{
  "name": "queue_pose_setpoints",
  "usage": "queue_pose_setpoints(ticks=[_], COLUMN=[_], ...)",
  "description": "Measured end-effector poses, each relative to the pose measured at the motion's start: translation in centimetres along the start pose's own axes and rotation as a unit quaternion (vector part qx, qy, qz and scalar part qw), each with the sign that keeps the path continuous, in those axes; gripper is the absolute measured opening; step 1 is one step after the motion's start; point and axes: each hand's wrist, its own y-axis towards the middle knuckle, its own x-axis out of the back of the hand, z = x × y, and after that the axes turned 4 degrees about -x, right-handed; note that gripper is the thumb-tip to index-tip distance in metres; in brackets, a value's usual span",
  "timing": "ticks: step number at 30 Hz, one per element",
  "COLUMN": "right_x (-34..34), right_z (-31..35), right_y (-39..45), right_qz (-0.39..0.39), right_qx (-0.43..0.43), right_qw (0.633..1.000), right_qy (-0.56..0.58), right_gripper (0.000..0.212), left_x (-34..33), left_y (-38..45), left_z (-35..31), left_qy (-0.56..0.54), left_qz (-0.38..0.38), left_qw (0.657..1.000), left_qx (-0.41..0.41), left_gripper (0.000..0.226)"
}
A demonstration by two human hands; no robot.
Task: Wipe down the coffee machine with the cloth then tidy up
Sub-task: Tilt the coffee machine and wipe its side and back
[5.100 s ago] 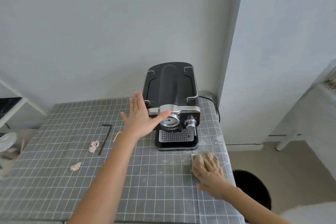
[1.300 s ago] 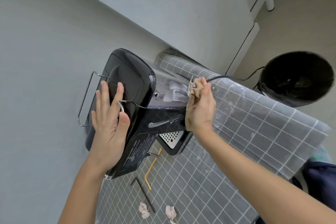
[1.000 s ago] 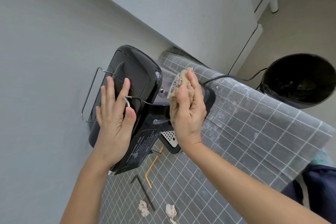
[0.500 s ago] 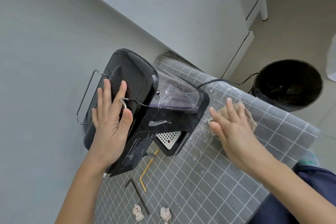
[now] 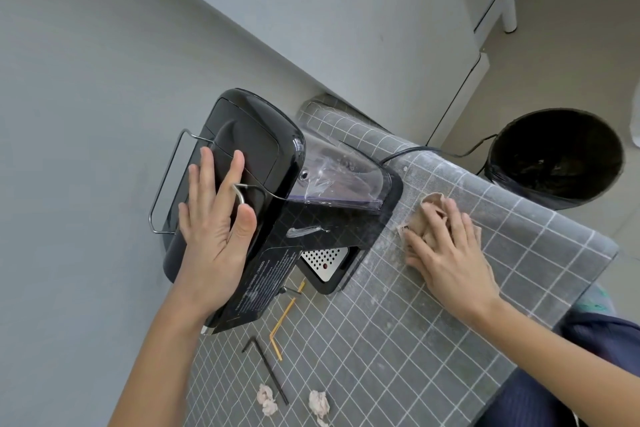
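The black coffee machine point(image 5: 263, 149) stands at the far end of the table, seen at a steep tilt, its clear water tank point(image 5: 339, 180) facing the right side. My left hand point(image 5: 214, 218) lies flat on the machine's top, fingers spread, by the wire rail. My right hand point(image 5: 446, 246) presses the beige cloth point(image 5: 429, 211) flat on the grey checked tablecloth point(image 5: 398, 340), just right of the machine's base. The cloth's tag sticks out near the base.
A black waste bin point(image 5: 557, 156) stands on the floor beyond the table's right edge, with the power cord point(image 5: 408, 152) running toward it. A black hex key point(image 5: 266, 367), a yellow hex key point(image 5: 284, 319) and two crumpled paper scraps point(image 5: 266, 399) lie near me. Walls close in behind.
My right hand has come down from the water tank side of the machine and now presses the cloth on the tablecloth, a little closer to the base. My left hand stays on top.
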Motion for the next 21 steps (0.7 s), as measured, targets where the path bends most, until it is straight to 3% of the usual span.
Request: queue_pose_setpoints(ticks=[3,6,8,9,11,13,15,16,18,21], right_x=[1.0,6.1,9.4,10.6,11.3,10.0,7.6,6.4,4.4,2.9], right_z=[0.2,3.6,6.2,7.2,7.6,6.6,5.0,4.2,3.1,1.5], right_y=[-0.5,-0.4,0.3,1.0,2.2,2.4,2.1,2.1,2.6,4.3], right_qz=[-0.128,-0.208,-0.240,-0.262,-0.273,-0.203,-0.099,-0.055,-0.013,-0.016], right_qx=[0.008,-0.101,-0.114,-0.110,-0.122,-0.156,-0.184,-0.188,-0.174,-0.139], right_qw=[0.967,0.860,0.794,0.780,0.806,0.868,0.947,0.967,0.981,0.990], right_qy=[0.219,0.455,0.547,0.558,0.510,0.425,0.245,0.160,0.080,0.034], right_gripper=[0.029,0.020,0.022,0.023,0.019,0.022,0.060,0.078,0.099,0.093], left_x=[-0.1,0.2,0.2,0.2,0.1,0.1,0.1,0.1,0.0,0.0], left_y=[-0.3,-0.6,-0.5,-0.3,-0.1,-0.2,-0.2,-0.2,0.0,-0.1], left_z=[-0.2,0.1,0.0,0.0,-0.2,-0.2,-0.1,-0.1,-0.1,0.0], left_qy=[0.002,0.007,0.008,0.008,0.006,0.005,-0.004,-0.005,0.000,0.000], left_qz=[0.001,0.004,0.001,0.001,0.004,0.003,-0.002,-0.003,-0.002,-0.005], left_qw=[1.000,1.000,1.000,1.000,1.000,1.000,1.000,1.000,1.000,1.000], left_qx=[0.001,0.005,0.005,0.003,0.005,0.004,0.001,0.002,0.000,-0.003], left_gripper=[0.062,0.062,0.063,0.063,0.064,0.063,0.061,0.060,0.060,0.061])
